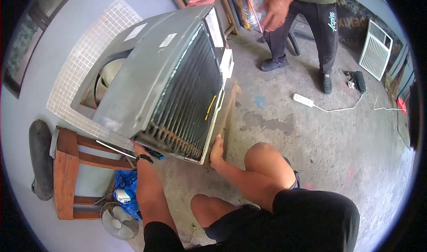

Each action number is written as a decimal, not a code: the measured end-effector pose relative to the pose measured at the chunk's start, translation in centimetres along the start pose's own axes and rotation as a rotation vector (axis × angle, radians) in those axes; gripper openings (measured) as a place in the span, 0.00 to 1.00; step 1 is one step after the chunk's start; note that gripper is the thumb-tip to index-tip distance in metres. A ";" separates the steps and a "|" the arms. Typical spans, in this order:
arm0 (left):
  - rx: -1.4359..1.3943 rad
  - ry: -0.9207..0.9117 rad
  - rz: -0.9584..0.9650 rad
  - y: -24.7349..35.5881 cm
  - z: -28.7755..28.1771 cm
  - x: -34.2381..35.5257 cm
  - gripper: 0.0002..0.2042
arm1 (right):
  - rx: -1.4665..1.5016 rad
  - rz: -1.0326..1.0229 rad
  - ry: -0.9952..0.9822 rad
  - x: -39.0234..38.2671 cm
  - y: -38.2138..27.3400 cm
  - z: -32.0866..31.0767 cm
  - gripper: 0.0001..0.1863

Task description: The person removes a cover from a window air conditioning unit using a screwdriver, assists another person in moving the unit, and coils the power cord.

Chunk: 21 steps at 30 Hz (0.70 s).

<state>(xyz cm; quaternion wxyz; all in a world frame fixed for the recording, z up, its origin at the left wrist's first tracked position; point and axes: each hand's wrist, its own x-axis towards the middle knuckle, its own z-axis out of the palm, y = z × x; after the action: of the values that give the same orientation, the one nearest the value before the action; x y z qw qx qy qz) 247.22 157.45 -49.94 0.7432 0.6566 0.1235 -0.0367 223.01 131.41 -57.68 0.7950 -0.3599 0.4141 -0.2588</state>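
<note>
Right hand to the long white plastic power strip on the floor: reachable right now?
Probably not: the right hand is up against the grey metal air conditioner, and the power strip lies well off, nearer the co-worker's black shoe.

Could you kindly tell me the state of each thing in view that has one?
Air conditioner: front fins exposed; left hand at its lower corner, right hand against its near right edge.
White grille: standing propped up on the floor.
Power strip: lying flat, cord stretched out.
Fan: blades apparently still.
Blue bag: crumpled.
Wooden frame: upright or tipped, I cannot tell.
</note>
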 end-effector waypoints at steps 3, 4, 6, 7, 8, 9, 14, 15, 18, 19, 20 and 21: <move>-0.100 -0.067 -0.060 -2.3 2.8 -0.2 0.33 | -0.015 -0.054 0.029 2.3 1.4 -1.9 0.29; -0.092 0.020 -0.087 -2.0 -2.0 -0.2 0.33 | -0.016 -0.028 0.023 -1.3 1.4 -0.5 0.28; -0.143 0.109 -0.142 -2.4 -3.7 0.7 0.33 | 0.015 -0.028 0.022 -1.5 1.0 -0.4 0.27; -0.176 0.152 -0.166 -2.4 -4.6 1.2 0.32 | 0.050 -0.030 0.014 -1.8 1.0 -0.1 0.27; -0.224 0.195 -0.182 -2.4 -5.4 1.7 0.32 | 0.035 -0.030 0.002 -1.8 1.1 -0.1 0.27; -0.239 0.232 -0.178 -2.3 -6.4 2.1 0.32 | 0.038 -0.023 -0.003 -1.9 1.4 0.1 0.27; -0.006 0.055 -0.040 -1.2 -4.4 2.2 0.38 | -0.026 0.081 -0.153 -0.8 2.0 -0.7 0.39; 0.020 0.121 -0.062 -2.0 -2.5 0.9 0.41 | -0.036 0.082 -0.165 -0.5 1.7 -2.1 0.45; 0.041 0.078 -0.088 -0.3 1.3 -1.1 0.44 | -0.002 0.254 -0.419 2.6 0.8 -5.4 0.51; 0.131 0.214 -0.059 1.8 -3.3 -0.7 0.43 | -0.073 0.374 -0.478 -0.6 0.0 -3.4 0.51; 0.198 0.288 -0.066 2.3 -3.4 -1.1 0.43 | -0.084 0.366 -0.491 -0.4 -0.5 -3.7 0.51; 0.183 0.295 -0.059 2.6 -3.8 -2.2 0.43 | -0.130 0.428 -0.574 -0.1 -1.2 -3.9 0.52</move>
<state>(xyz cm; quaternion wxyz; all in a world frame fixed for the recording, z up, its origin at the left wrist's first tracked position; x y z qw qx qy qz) 245.19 161.35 -47.31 0.6527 0.7158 0.2466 0.0270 219.53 129.35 -58.24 0.8906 -0.3728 0.2554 0.0518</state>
